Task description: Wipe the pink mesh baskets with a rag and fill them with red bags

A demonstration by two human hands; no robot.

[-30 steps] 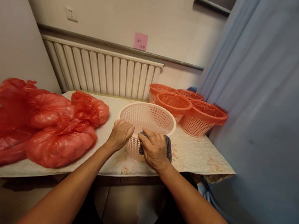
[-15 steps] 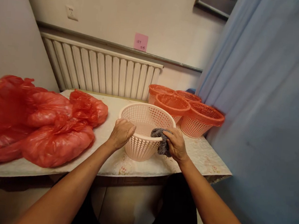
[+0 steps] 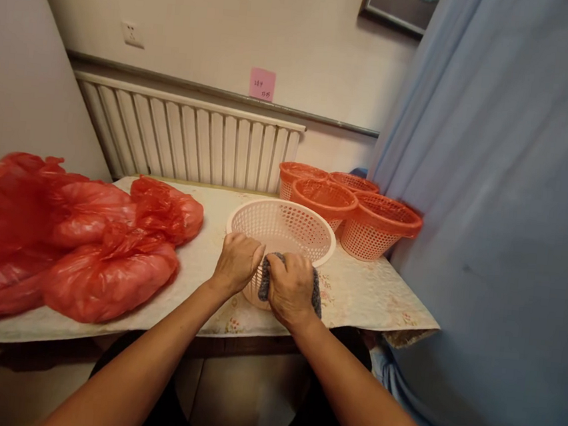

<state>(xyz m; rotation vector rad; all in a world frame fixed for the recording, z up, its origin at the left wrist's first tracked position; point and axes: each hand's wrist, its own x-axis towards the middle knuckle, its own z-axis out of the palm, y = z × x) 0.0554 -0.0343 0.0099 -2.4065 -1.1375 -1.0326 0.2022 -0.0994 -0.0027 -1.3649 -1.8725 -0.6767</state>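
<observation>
A pale pink plastic basket [image 3: 308, 223] with a pattern of holes stands upright on the table in front of me. My left hand [image 3: 238, 262] is closed over its near-left rim. A dark grey cloth [image 3: 317, 296] is bunched in my right hand [image 3: 291, 286], which presses it against the near side of the basket at the rim. The two hands are close together, thumbs nearly touching. Both hide part of the near rim and wall.
Red plastic bags [image 3: 112, 277], bulging and piled, lie on the table's left. Several baskets lined with red bags [image 3: 369, 238] stand at the back right. A flowered cloth [image 3: 382, 289] covers the table. A blue curtain [image 3: 503, 227] hangs at right, a radiator [image 3: 195, 137] behind.
My right hand has slid leftward along the near rim with the grey cloth, from the basket's right side to beside my left hand. The left hand keeps its hold.
</observation>
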